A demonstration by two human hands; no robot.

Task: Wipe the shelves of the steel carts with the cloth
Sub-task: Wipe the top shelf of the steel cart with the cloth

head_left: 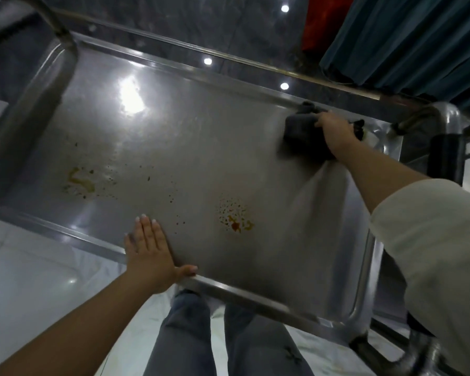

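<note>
The scene is dim and greyish, lit from overhead: a broad white glare patch sits on the dull grey steel cart shelf, and three small round light reflections dot the dark glossy floor beyond. The right hand and its dark grey crumpled cloth are smeared by motion blur (edges soft). Wide-angle distortion bends the shelf rims, and the corners look soft.

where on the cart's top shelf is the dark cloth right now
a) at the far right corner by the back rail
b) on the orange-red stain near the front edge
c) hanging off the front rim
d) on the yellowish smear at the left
a: the right hand grips the dark cloth at the far right corner of the shelf, against the back rail, well away from the orange-red stain and the yellowish smear.
</note>
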